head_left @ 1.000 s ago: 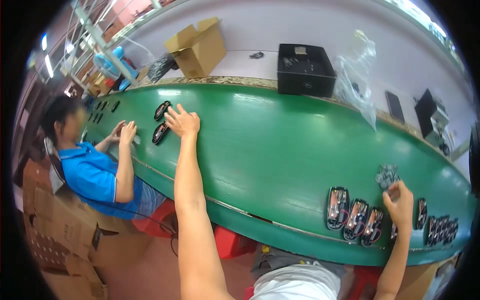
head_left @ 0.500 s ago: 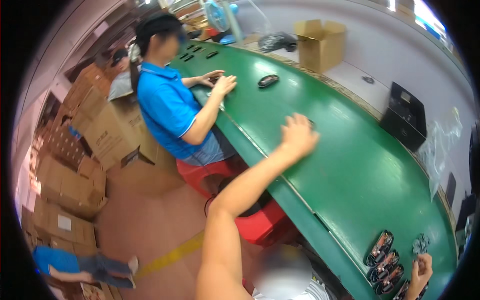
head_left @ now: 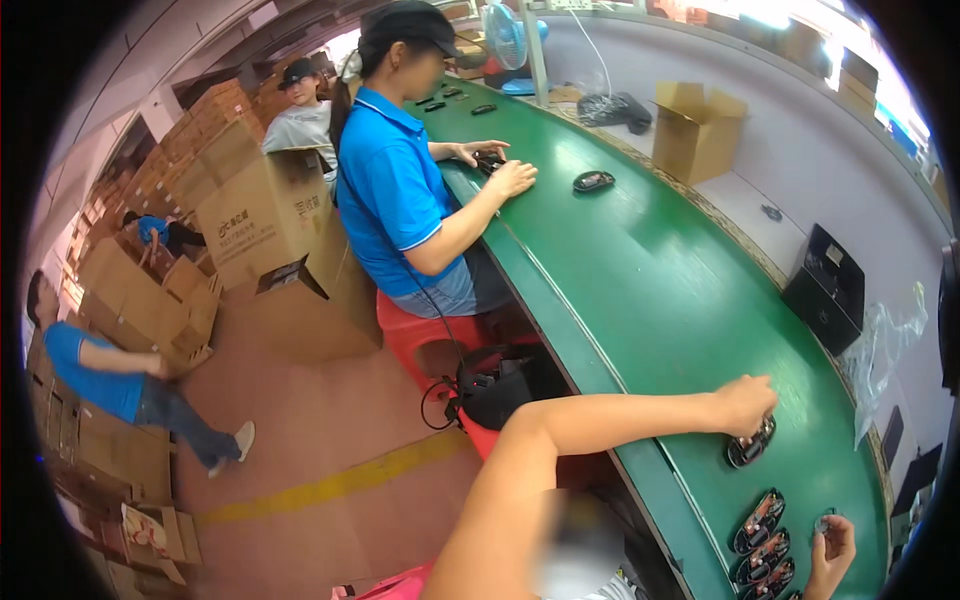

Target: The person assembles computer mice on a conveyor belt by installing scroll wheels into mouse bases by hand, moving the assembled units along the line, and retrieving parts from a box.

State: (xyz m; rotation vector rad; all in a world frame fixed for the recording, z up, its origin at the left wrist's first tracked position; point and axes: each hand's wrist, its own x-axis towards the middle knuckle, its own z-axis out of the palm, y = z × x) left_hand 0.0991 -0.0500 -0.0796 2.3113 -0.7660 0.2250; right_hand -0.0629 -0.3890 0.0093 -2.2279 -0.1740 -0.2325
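My left arm reaches across to the belt, and my left hand (head_left: 748, 403) is closed at the upper end of a black oval device housing (head_left: 750, 446), whose insides show copper-coloured parts. Just below it, several similar open housings (head_left: 759, 522) lie in a slanted row near the belt's front edge. At the lower right, my right hand (head_left: 832, 556) pinches a small greyish piece (head_left: 824, 522) between thumb and fingers. The piece is too small to name.
The green belt (head_left: 660, 290) runs to the far left; another housing (head_left: 594, 181) lies on it. A co-worker in blue (head_left: 400, 180) sits at its edge, handling a dark device. Along the wall stand a cardboard box (head_left: 698, 135), a black box (head_left: 825, 290) and a plastic bag (head_left: 885, 345).
My left hand has come from farther up the belt towards the row, with a housing now at its fingers. The grey piece beside my right hand is now at its fingertips. The view has shifted.
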